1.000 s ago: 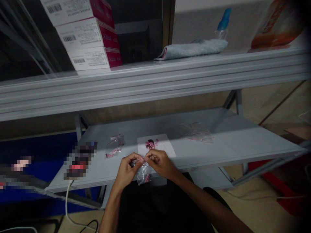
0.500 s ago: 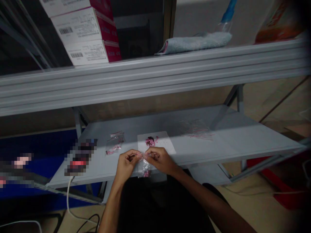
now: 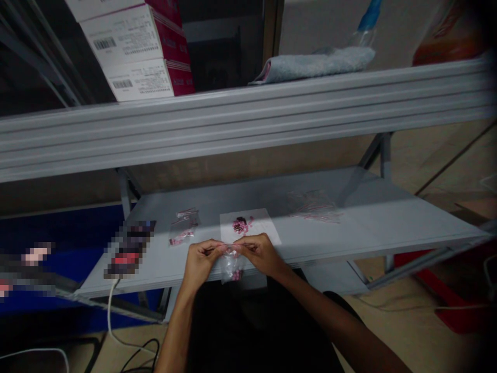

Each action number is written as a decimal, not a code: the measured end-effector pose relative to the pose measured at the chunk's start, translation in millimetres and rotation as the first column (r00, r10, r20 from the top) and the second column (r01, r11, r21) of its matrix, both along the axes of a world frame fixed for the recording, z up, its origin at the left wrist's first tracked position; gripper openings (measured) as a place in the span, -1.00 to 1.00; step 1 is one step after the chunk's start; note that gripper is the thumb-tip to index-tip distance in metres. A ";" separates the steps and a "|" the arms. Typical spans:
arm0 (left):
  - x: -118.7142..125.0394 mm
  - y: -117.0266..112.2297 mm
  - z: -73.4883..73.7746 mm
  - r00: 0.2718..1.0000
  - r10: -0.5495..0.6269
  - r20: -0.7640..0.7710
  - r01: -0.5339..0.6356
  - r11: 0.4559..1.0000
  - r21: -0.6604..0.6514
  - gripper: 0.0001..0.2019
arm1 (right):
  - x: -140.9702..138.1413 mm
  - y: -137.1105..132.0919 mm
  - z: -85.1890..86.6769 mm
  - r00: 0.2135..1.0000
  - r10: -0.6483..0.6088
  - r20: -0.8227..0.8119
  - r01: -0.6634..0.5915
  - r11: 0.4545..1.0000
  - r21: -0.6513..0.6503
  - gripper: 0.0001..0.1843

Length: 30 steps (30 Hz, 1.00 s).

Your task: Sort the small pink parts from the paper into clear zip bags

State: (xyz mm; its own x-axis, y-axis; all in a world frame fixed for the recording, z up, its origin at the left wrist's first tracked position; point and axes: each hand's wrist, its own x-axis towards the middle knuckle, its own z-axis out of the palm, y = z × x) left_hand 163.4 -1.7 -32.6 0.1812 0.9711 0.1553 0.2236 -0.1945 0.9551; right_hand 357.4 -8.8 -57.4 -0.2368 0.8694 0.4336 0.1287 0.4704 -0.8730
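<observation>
Workshop-like room: grey shelving (image 3: 248, 124), stacked cartons (image 3: 128, 39)

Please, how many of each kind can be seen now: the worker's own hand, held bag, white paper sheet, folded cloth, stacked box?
Own hands: 2 (left hand, right hand)
Held bag: 1
White paper sheet: 1
Folded cloth: 1
Stacked boxes: 3, the top one cut off by the frame
Total: 8

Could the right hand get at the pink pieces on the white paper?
Probably yes: the pink pieces lie uncovered just beyond the right hand, though its fingers are pinching the clear plastic bag.
</observation>
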 end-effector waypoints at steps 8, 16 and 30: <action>-33.8 15.3 15.3 0.973 0.211 -0.095 -0.195 0.968 0.157 -0.70 | 0.2 -1.5 7.1 0.992 -0.041 0.119 0.039 0.999 0.017 -0.55; -95.1 55.3 39.6 0.575 0.600 -0.556 -0.288 0.785 0.549 -0.60 | -6.8 0.9 -2.8 0.997 -0.032 0.072 0.038 0.996 -0.084 -0.63; -69.0 71.2 -32.6 0.331 0.506 -0.797 0.099 0.821 0.562 -0.32 | 63.0 23.9 25.5 0.741 -0.605 0.291 0.555 0.796 0.244 -0.69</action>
State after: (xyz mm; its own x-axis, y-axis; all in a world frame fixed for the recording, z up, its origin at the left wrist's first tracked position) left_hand 94.5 69.5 -65.2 0.3020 0.8477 0.4361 0.9510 -0.2996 -0.0762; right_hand 420.3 15.1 -31.9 0.1424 0.8267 0.5443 0.6871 0.3133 -0.6555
